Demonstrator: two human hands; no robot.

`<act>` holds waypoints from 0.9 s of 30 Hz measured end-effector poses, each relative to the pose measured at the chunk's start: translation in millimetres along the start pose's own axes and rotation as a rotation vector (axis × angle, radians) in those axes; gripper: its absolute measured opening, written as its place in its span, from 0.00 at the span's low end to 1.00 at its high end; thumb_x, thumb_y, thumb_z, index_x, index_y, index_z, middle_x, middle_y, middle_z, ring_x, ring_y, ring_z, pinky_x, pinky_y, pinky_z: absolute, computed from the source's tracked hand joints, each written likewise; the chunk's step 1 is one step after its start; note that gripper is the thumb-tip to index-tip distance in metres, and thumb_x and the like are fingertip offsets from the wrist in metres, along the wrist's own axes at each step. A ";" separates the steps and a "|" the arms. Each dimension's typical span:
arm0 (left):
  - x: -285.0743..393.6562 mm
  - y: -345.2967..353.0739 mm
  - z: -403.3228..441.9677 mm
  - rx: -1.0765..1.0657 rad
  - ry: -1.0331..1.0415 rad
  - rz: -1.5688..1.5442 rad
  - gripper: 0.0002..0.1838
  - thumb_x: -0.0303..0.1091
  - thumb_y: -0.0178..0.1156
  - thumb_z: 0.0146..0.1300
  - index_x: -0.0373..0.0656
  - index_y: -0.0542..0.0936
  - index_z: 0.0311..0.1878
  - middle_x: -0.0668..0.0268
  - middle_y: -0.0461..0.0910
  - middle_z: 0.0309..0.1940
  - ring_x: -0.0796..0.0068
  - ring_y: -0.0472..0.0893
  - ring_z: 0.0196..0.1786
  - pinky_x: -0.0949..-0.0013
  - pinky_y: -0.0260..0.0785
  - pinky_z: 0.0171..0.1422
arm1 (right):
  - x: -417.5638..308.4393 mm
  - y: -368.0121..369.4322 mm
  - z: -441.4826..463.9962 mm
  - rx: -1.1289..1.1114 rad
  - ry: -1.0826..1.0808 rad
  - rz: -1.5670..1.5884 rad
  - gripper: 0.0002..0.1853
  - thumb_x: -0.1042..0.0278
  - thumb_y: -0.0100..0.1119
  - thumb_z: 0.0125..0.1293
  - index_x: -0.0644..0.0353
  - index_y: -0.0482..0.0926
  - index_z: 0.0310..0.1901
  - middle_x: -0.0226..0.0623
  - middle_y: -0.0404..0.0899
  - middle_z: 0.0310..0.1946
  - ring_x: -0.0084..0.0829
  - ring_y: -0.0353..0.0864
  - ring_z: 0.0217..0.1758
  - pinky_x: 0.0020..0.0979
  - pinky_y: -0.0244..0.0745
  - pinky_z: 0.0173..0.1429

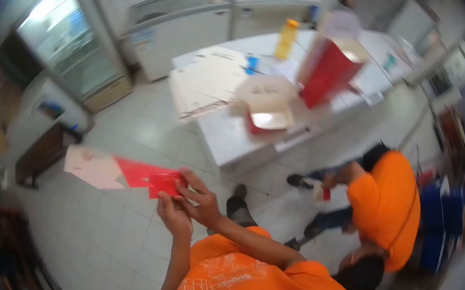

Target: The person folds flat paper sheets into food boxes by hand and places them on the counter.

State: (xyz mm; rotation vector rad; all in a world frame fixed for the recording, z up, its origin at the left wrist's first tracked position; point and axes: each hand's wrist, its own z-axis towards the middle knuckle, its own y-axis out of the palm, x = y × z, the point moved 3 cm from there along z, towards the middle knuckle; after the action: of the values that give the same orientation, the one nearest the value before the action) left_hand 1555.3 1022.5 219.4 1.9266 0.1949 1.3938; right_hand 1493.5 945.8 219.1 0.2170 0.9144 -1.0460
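Observation:
A red carton sheet point(140, 175) with a pale, cream-coloured flap at its far end stretches out to the left from my two hands. Part of it is folded over near my fingers. My left hand point(175, 215) pinches its lower edge between thumb and fingers. Around the right-hand end of the same sheet, my right hand point(200, 200) is closed, its fingers on the folded red part. The fingers of both hands partly cover the fold. Both hands are held above the tiled floor, in front of my orange shirt.
A white table point(226, 144) carries a stack of pale sheets point(205, 83), a low red-and-white carton point(271, 118), a tall red carton point(329, 75), a yellow bottle point(286, 39) and a blue cup point(251, 63). Right, a person in orange point(386, 206) bends with a small red-and-white item. A glass-door fridge point(65, 35) stands left.

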 end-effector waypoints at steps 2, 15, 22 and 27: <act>-2.8 -6.9 -3.2 -0.152 0.026 0.124 0.23 0.47 0.50 0.81 0.32 0.72 0.60 0.57 0.77 0.55 0.70 0.77 0.59 0.65 0.70 0.65 | -5.7 2.0 -12.9 0.075 0.089 0.072 0.23 0.71 0.67 0.66 0.59 0.80 0.63 0.50 0.75 0.66 0.46 0.78 0.67 0.36 0.76 0.68; 23.0 -84.3 -32.8 -0.603 -0.396 0.885 0.17 0.34 0.49 0.80 0.29 0.79 0.56 0.60 0.85 0.41 0.74 0.83 0.42 0.70 0.77 0.50 | -5.0 -63.3 -65.5 0.014 0.525 -0.009 0.20 0.51 0.60 0.70 0.47 0.84 0.60 0.43 0.81 0.38 0.43 0.84 0.41 0.41 0.78 0.48; 26.4 -58.6 -59.6 -0.478 -0.308 0.860 0.20 0.29 0.48 0.79 0.34 0.67 0.70 0.53 0.84 0.42 0.72 0.85 0.44 0.71 0.80 0.45 | -24.6 -59.5 -77.9 -0.536 0.612 0.110 0.17 0.55 0.70 0.56 0.56 0.90 0.44 0.44 0.83 0.37 0.42 0.84 0.42 0.38 0.79 0.47; 40.9 -52.1 -59.9 -0.598 -0.329 0.937 0.22 0.32 0.49 0.79 0.36 0.64 0.72 0.45 0.78 0.57 0.61 0.84 0.53 0.62 0.80 0.57 | -24.7 -53.5 -87.5 -0.241 0.594 0.035 0.19 0.55 0.72 0.53 0.59 0.89 0.42 0.43 0.82 0.42 0.43 0.83 0.45 0.39 0.79 0.48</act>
State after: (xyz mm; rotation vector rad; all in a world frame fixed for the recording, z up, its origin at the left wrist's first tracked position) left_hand 1534.3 1109.1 225.6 1.7102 -1.2773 1.3922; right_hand 1397.5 982.9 196.0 0.3495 1.5556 -0.8380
